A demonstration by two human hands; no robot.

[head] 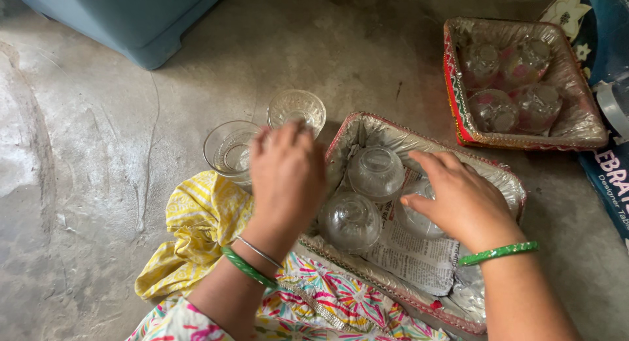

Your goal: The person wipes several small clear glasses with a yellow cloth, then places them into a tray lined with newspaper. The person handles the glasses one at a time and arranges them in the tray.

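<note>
Both forearms reach forward from the bottom edge of the view, bare from the wrist up. The left hand [286, 172] is seen from the back, palm down, its fingers bunched and curled forward, slightly blurred; 2 bangles circle that wrist, 1 green and 1 thin silver. The right hand [458, 198] lies palm down with fingers spread and angled to the left, thumb low, and 1 green bangle on its wrist.

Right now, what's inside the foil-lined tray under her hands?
Newspaper lines the near tray; two upturned glass bowls show. The right hand covers a third.
</note>
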